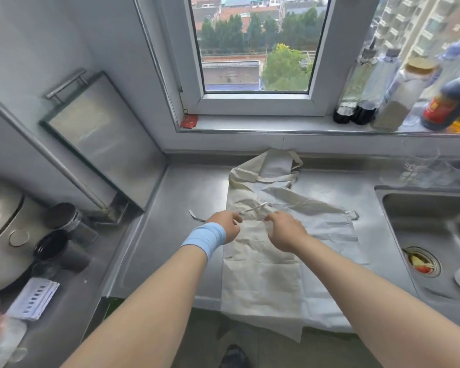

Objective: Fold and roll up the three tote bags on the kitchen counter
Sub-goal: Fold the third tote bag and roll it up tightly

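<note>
Cream tote bags lie overlapped on the steel counter (186,192). The nearest tote bag (260,277) hangs over the counter's front edge. A second bag (319,216) lies skewed to the right beneath it. A third bag (250,179) reaches toward the window, its handles (276,177) spread at the back. My left hand (227,225), with a blue band on the wrist, pinches a thin strap (252,209) at the top of the nearest bag. My right hand (282,229) grips the same bag's top edge beside that strap.
A sink (436,235) with a strainer of scraps lies to the right. Bottles (398,96) crowd the window sill. A rice cooker (3,235), dark cups (61,243) and a folded cloth (33,298) stand on the left; a board (101,139) leans in the corner.
</note>
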Tool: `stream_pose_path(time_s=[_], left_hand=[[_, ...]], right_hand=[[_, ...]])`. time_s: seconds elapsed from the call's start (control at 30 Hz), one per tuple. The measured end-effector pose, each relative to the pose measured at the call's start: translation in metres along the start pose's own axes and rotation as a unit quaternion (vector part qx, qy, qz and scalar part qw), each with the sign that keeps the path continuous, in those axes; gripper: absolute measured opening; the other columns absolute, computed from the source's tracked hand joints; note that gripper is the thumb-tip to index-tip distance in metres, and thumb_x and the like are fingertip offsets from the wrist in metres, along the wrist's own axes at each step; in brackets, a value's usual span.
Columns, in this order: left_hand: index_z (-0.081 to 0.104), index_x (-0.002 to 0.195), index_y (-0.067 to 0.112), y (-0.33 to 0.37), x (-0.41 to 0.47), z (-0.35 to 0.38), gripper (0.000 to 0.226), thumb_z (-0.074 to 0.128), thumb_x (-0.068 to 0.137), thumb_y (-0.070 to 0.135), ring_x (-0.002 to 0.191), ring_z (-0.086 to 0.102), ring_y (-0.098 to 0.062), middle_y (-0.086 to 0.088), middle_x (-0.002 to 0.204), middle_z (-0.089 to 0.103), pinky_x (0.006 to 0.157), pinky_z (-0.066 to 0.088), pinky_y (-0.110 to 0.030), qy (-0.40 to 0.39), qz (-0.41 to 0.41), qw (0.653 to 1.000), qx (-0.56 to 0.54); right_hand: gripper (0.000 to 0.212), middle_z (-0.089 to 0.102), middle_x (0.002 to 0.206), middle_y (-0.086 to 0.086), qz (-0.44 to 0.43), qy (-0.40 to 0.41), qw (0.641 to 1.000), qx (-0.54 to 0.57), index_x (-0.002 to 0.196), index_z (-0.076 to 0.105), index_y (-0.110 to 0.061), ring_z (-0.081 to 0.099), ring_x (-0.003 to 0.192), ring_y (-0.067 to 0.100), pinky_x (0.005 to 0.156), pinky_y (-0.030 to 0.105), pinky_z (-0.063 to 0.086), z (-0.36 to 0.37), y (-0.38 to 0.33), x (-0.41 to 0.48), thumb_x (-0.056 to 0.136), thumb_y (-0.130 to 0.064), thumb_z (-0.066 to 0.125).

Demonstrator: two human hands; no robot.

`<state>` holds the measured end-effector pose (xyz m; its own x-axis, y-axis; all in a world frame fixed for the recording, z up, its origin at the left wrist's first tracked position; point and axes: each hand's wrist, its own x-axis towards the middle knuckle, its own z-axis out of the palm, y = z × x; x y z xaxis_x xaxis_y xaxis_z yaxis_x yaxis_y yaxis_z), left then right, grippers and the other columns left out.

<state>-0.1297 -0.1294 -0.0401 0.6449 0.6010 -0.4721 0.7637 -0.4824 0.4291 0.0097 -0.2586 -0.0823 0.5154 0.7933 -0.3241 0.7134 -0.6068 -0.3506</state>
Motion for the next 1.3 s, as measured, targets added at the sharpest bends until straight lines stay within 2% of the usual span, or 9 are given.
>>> stream_pose_path(time_s=[0.47, 0.57, 0.67, 0.77, 0.9, 1.03, 1.13, 1.2, 1.3], left_hand=[[0.038, 0.144, 0.019, 0.032, 0.209, -0.055, 0.053, 0.051, 0.092, 0.02, 0.134, 0.041, -0.026, -0.005, 0.149, 0.038, 0.108, 0.036, -0.036, 0.04, 0.039, 0.998, -0.01], [0.022, 0.151, 0.018, 0.039, 0.242, -0.05, 0.066, 0.053, 0.093, 0.024, 0.146, 0.02, -0.024, -0.003, 0.161, 0.015, 0.117, 0.025, -0.038, 0.005, 0.053, 0.998, 0.036], [0.008, 0.154, 0.024, 0.042, 0.258, -0.044, 0.08, 0.057, 0.092, 0.032, 0.146, 0.02, -0.026, 0.001, 0.162, 0.003, 0.114, 0.026, -0.042, -0.014, 0.046, 0.996, 0.081], [0.006, 0.153, 0.035, 0.038, 0.261, -0.041, 0.083, 0.059, 0.089, 0.042, 0.135, 0.038, -0.031, 0.001, 0.158, 0.015, 0.108, 0.034, -0.043, -0.011, 0.048, 0.99, 0.129], [0.015, 0.147, 0.039, 0.033, 0.261, -0.041, 0.082, 0.064, 0.082, 0.047, 0.12, 0.053, -0.032, -0.004, 0.145, 0.035, 0.1, 0.039, -0.04, -0.011, 0.037, 0.985, 0.17], [0.009, 0.151, 0.03, 0.043, 0.265, -0.049, 0.1, 0.066, 0.075, 0.06, 0.118, 0.054, -0.027, -0.005, 0.135, 0.047, 0.096, 0.04, -0.039, 0.107, 0.053, 0.977, 0.178], [0.036, 0.14, 0.029, 0.055, 0.269, -0.067, 0.068, 0.062, 0.082, 0.052, 0.112, 0.059, -0.028, -0.002, 0.128, 0.059, 0.091, 0.048, -0.038, 0.095, -0.008, 0.995, -0.002], [0.06, 0.103, 0.029, 0.06, 0.266, -0.082, 0.027, 0.061, 0.083, 0.048, 0.096, 0.062, -0.028, 0.0, 0.104, 0.068, 0.08, 0.051, -0.034, 0.088, -0.008, 0.995, -0.037], [0.063, 0.084, 0.024, 0.058, 0.266, -0.1, 0.018, 0.067, 0.08, 0.041, 0.087, 0.063, -0.023, 0.004, 0.086, 0.067, 0.073, 0.047, -0.025, 0.163, -0.009, 0.976, -0.147]], right_hand=[[0.046, 0.053, 0.136, 0.012, 0.22, 0.101, 0.952, 0.189, 0.135, 0.051, -0.015, 0.052, 0.121, 0.032, 0.092, 0.03, 0.041, -0.064, 0.053, 0.177, 0.09, -0.01, 0.048], [0.034, 0.061, 0.124, 0.009, 0.236, 0.115, 0.937, 0.231, 0.12, 0.056, -0.015, 0.058, 0.103, 0.03, 0.079, 0.028, 0.041, -0.066, 0.062, 0.201, 0.087, -0.013, 0.052], [0.027, 0.065, 0.109, 0.009, 0.248, 0.103, 0.904, 0.333, 0.113, 0.05, -0.013, 0.07, 0.077, 0.031, 0.054, 0.028, 0.047, -0.066, 0.066, 0.217, 0.088, -0.021, 0.058], [0.039, 0.063, 0.099, 0.004, 0.246, 0.1, 0.891, 0.368, 0.121, 0.054, -0.014, 0.065, 0.066, 0.025, 0.052, 0.027, 0.045, -0.063, 0.065, 0.229, 0.083, -0.017, 0.065], [0.01, 0.059, 0.069, -0.005, 0.215, 0.115, 0.902, 0.355, 0.08, 0.074, -0.01, 0.053, 0.07, 0.017, 0.062, 0.026, 0.04, -0.069, 0.058, 0.241, 0.075, -0.013, 0.065], [0.012, 0.07, 0.084, -0.009, 0.088, 0.199, 0.936, 0.275, 0.086, 0.072, -0.023, 0.061, 0.08, 0.01, 0.074, 0.024, 0.046, -0.101, 0.039, 0.244, 0.083, -0.014, 0.064], [0.012, 0.07, 0.09, -0.005, 0.017, 0.247, 0.935, 0.253, 0.087, 0.07, -0.021, 0.061, 0.079, 0.013, 0.075, 0.025, 0.046, -0.117, 0.033, 0.245, 0.084, -0.01, 0.066], [0.011, 0.07, 0.093, -0.002, 0.011, 0.269, 0.936, 0.228, 0.089, 0.071, -0.019, 0.062, 0.082, 0.015, 0.075, 0.023, 0.044, -0.122, 0.035, 0.246, 0.084, -0.01, 0.066], [0.013, 0.07, 0.096, 0.001, 0.045, 0.284, 0.93, 0.231, 0.096, 0.07, -0.015, 0.063, 0.089, 0.019, 0.078, 0.023, 0.044, -0.125, 0.038, 0.247, 0.086, -0.009, 0.064]])
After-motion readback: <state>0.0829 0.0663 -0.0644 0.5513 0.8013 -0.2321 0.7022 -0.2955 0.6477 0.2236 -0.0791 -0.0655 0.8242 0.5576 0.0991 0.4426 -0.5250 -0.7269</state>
